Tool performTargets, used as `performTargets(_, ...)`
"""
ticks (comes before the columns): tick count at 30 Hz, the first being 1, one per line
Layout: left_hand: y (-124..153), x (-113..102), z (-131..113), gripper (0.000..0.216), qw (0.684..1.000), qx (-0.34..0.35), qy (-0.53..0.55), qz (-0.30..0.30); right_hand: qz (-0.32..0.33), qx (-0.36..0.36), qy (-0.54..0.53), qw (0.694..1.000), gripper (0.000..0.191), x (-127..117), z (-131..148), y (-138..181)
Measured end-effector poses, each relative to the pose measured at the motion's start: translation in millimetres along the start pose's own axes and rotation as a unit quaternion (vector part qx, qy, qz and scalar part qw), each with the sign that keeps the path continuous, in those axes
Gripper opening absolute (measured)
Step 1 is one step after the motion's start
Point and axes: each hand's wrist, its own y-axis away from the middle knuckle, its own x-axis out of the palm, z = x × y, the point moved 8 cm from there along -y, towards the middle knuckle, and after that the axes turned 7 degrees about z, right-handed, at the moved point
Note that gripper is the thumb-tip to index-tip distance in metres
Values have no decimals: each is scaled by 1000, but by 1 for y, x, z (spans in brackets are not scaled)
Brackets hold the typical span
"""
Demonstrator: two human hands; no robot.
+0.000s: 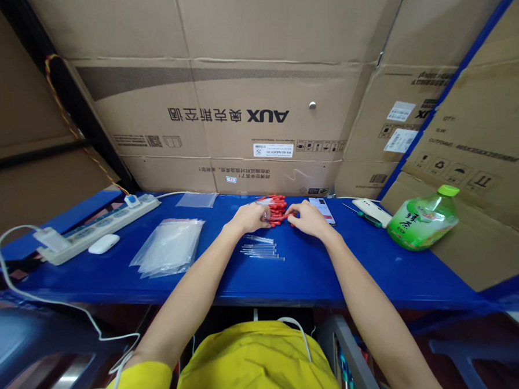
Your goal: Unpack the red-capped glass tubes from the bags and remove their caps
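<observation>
A pile of slim red pieces (277, 202) lies at the back middle of the blue table, with clear, shiny parts toward its left side. My left hand (250, 218) is at the pile's left edge, its fingers curled together; what they hold is hidden. At the right edge, my right hand (309, 220) is closed in a pinch on a small red piece (290, 215) that points toward the left hand. Nearer to me, several thin clear rods (262, 249) lie roughly side by side on the table, between my forearms.
Clear zip bags (169, 248) are stacked to the left, with another bag (196, 200) behind. A power strip (100, 226) and white earphone case (104, 244) lie farther left. Right are a phone (322, 210), a white device (372, 212) and a green bottle (424, 219). Cardboard (219, 92) walls the back.
</observation>
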Motion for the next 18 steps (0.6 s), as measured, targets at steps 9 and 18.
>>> performTargets(9,2,-6,0,36,1000,-6,-15,-13,-174,-10,-96,980,21,-35,-1,4)
performTargets(18,14,-34,-35,36,979,141,24,-142,-168,-55,-153,972,26,-28,19,7)
